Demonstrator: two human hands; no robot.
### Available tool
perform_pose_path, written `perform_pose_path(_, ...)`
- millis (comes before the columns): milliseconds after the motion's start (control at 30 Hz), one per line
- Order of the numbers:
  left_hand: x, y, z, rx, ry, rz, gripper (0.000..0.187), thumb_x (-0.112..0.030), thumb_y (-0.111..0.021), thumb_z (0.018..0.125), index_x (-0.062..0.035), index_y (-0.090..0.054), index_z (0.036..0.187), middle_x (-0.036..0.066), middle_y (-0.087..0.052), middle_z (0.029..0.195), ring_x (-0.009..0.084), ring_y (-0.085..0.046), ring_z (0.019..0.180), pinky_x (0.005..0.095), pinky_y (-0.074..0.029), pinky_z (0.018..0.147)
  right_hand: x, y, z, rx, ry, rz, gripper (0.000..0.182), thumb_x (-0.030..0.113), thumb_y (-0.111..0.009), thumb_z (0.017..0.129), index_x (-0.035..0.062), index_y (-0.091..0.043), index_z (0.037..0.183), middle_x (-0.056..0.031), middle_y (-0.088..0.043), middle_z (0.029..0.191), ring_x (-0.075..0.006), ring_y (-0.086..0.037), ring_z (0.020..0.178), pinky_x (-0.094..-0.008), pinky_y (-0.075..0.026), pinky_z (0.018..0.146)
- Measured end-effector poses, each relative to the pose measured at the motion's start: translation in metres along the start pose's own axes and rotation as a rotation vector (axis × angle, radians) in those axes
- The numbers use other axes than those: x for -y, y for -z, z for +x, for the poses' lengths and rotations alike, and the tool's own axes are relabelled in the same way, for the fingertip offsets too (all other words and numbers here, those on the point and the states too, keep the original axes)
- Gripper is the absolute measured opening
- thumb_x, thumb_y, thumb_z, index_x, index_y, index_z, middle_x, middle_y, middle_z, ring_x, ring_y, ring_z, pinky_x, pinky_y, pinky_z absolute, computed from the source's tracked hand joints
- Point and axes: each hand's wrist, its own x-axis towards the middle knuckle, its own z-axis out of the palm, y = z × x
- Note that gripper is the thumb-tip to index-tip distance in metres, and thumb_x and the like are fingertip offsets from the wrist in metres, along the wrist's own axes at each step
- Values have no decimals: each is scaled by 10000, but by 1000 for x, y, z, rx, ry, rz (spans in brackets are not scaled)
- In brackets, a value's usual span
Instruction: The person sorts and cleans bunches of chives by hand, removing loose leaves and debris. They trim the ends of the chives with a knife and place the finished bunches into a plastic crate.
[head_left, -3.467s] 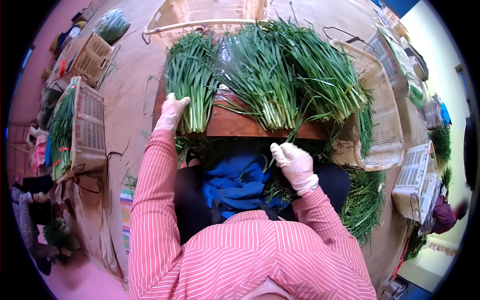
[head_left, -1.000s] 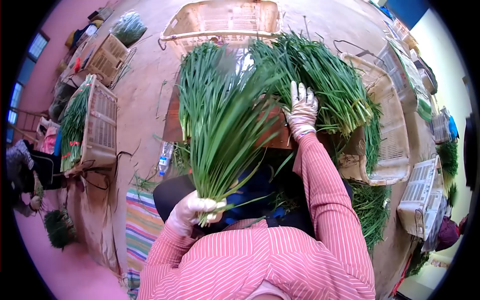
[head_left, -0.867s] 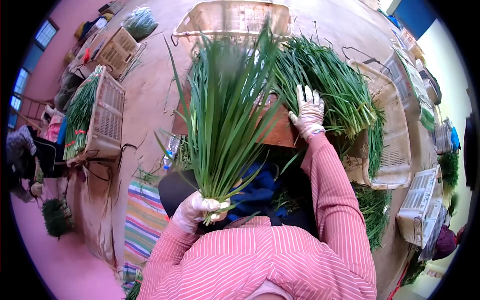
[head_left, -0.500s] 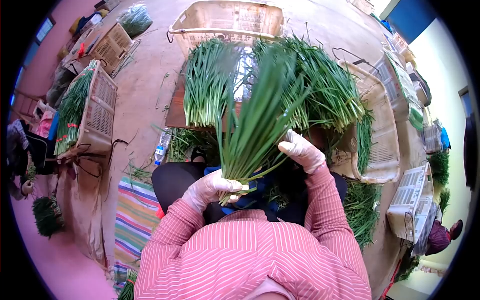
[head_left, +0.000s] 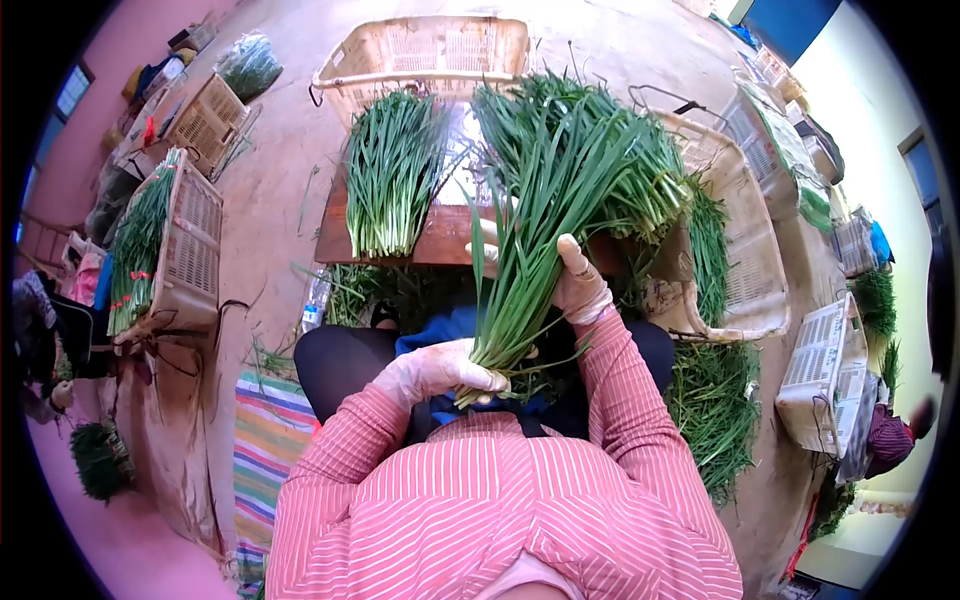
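Observation:
My gloved left hand [head_left: 445, 372] is closed around the lower stems of a bunch of long green leaves [head_left: 535, 240], which fans upward and tilts right. Around the middle of that bunch is my gloved right hand [head_left: 578, 282], with its thumb in front and fingertips showing on the bunch's far side. Beyond, on a low brown table [head_left: 440, 232], lie a pile of green stalks [head_left: 388, 190] at the left and a larger pile [head_left: 650, 180] at the right.
A beige crate [head_left: 430, 60] stands behind the table, another [head_left: 745, 250] at its right with greens inside. Cut leaves [head_left: 712, 410] cover the floor at right. A bottle [head_left: 315, 300] and striped mat [head_left: 270, 430] lie left. People are partly visible at both edges.
My right hand has moved left from the bunch's side to wrap around its middle. The bunch now leans further right, and the whole view has shifted slightly.

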Motion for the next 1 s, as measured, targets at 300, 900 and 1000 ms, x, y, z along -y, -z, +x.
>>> perform_pose_path(300, 20, 16, 14, 129, -88, -25, 610, -86, -654, 803, 2, -407, 1354, 70, -570, 844, 114, -514, 605, 219, -436, 541, 44, -44, 14, -69, 193, -107, 978, 547, -652, 778, 65, -164, 1475, -201, -482, 1338, -306, -557, 1141, -437, -468, 963)
perform_pose_path(900, -4, 8, 20, 164, -19, -9, 644, -145, -663, 744, -6, -434, 1330, 109, -585, 1048, 161, -566, 850, 308, -493, 748, 69, -78, -27, -310, 422, -167, 207, 203, -528, 941, 26, -575, 1038, -4, -552, 784, -147, -563, 773, -336, -487, 838)
perform_pose_path(1000, 8, 22, 38, -77, -330, -39, 652, -170, -654, 792, -9, -348, 1345, 153, -495, 1272, 193, -582, 994, 339, -489, 844, 85, -55, -32, -393, 596, -159, 438, 151, -526, 935, -28, -420, 1321, -11, -539, 788, -143, -554, 756, -356, -498, 817)
